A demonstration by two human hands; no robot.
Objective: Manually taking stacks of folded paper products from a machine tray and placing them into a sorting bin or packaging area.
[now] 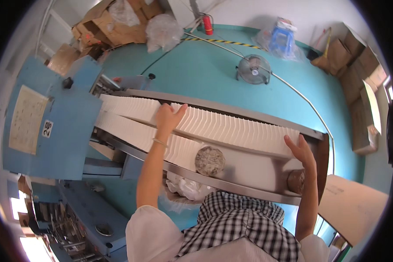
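Both arms reach out over a row of white folded sheets.
Left hand lies flat mid-row, fingers spread; right hand presses the row's end, fingers together; a pale label sits on the blue machine.

Teal floor, floor fan, cardboard boxes, white wall

Even, bright daylight fills the room, with blown-out glare at a window low on the left and another at the right rim. Shadows are soft, faint under the fan on the floor. Fisheye distortion bends the conveyor and darkens the corners; detail softens toward the rim.
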